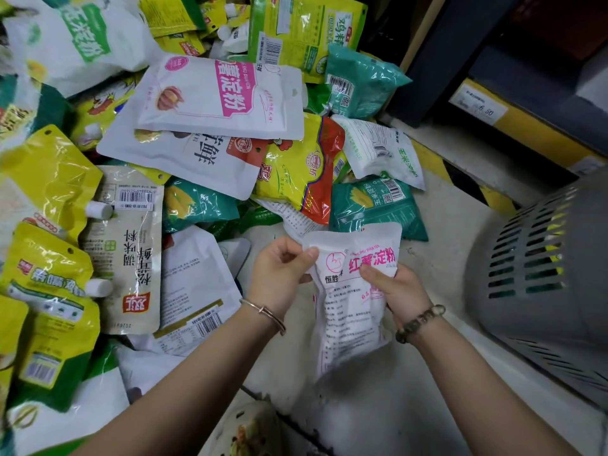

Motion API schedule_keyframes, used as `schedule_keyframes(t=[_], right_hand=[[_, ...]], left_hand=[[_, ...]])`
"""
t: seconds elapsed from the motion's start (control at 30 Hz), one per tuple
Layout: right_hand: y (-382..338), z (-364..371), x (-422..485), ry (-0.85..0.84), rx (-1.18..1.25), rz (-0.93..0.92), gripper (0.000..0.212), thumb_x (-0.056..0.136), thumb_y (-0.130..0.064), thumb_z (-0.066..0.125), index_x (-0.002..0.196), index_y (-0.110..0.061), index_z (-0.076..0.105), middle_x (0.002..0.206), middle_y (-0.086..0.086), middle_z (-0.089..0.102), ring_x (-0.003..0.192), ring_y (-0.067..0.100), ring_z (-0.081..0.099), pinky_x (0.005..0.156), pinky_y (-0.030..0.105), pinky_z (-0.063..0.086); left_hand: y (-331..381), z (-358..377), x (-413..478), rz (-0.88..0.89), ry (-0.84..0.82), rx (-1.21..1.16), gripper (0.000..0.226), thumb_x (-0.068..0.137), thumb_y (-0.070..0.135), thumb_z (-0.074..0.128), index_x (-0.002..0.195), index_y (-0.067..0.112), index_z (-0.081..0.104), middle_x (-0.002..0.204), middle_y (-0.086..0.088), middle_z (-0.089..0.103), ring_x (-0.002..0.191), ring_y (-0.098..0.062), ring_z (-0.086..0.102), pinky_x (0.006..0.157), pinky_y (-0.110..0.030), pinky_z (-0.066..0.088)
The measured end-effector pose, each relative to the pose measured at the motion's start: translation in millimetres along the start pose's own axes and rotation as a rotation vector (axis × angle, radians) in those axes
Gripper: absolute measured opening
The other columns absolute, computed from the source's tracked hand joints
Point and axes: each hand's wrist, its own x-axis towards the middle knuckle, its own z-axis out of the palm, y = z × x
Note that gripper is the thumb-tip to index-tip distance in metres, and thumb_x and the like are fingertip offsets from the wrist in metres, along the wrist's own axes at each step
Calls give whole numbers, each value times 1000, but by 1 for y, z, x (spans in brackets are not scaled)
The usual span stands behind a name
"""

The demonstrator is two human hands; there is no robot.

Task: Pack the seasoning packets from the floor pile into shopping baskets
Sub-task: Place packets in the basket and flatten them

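Both hands are on one white packet [348, 311] with pink lettering, held up over the floor [454, 205] just at the near edge of the pile [197, 126]. The left hand [283, 268] pinches its top left corner, and the right hand [394, 287] grips the right edge with the thumb on the front. The long axis runs away from the person, top end far. The grey basket [543, 274] sits near, on the right.

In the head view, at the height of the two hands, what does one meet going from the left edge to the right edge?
Yellow spouted pouch → beige pouch → white barcode packet → left hand → white packet with pink lettering, held by both hands → right hand → grey basket.
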Motion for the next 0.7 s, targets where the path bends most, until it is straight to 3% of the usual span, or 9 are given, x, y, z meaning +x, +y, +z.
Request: schedule_keyframes(t=[0.07,0.17,0.23,0.3,0.4,0.5,0.63,0.7], right_hand=[[-1,4,-1,81,-18,-20,7,84,-5,65,90,-6,68,79,1,74,71,15,70,55,22,54],[0,9,0,179,-12,-13,8,82,-7,68,90,-8,70,84,2,74,74,16,70,60,27,57],[-2,13,1,215,38,8,6,81,-9,70,87,-10,70,88,6,73,78,20,70,67,33,57],[-5,19,3,243,130,33,6,81,-9,70,86,-9,70,90,11,73,81,25,70,73,39,56],[-7,29,6,298,140,76,9,80,-13,73,87,-9,70,90,11,73,83,29,70,78,44,56],[-4,33,14,316,113,143,15,80,-22,74,89,-11,70,89,9,73,83,28,70,79,44,56],[-5,19,40,313,258,330,52,77,-55,65,104,-11,66,92,7,72,82,23,68,77,38,54],[-8,8,55,344,314,395,51,88,-52,55,121,-13,55,107,9,66,97,26,64,83,37,51]], left_hand=[[1,-1,4,31,55,22,34,86,-1,60,59,11,43,48,7,48,47,-1,48,49,-19,49],[-1,-3,12,-44,35,-98,28,89,3,57,63,11,48,60,-6,51,64,-19,49,72,-35,46],[-1,-5,11,-146,-62,-70,19,89,8,58,71,14,55,61,-1,58,61,-18,51,74,-34,46],[-2,-4,3,-243,-235,-13,7,86,9,61,87,16,60,79,0,69,72,-18,63,73,-33,53],[-10,3,-10,-243,-432,3,28,82,-2,63,100,20,60,91,4,73,85,-14,70,71,-26,57],[-15,1,-11,-219,-324,1,29,80,-6,64,100,16,62,89,3,74,79,-10,70,65,-22,56],[-21,-8,-1,-166,-144,97,24,81,-1,66,102,11,66,97,-5,72,80,-14,70,72,-29,58],[-20,-10,1,-144,-90,99,20,83,2,65,95,18,67,98,-5,72,85,-19,70,76,-34,57]])
